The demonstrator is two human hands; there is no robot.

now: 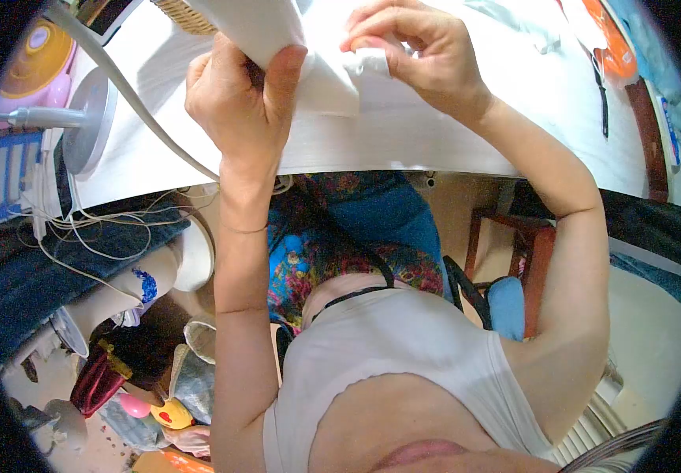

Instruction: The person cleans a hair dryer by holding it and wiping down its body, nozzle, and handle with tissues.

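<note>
My left hand grips a white roll, which looks like paper or soft cloth, at the top of the view. Its thumb presses on the roll's near end, and a loose white sheet hangs down beside it. Just to the right, my right hand has thumb and fingers pinched on a small crumpled white piece. Whether that piece is still joined to the sheet cannot be made out. Both hands are above the white table. The upper end of the roll is cut off by the frame.
A grey lamp-like stand with a pale cable is at the left. A woven basket is behind the roll. A black pen-like object and an orange packet lie right. Loose cords hang below the left edge.
</note>
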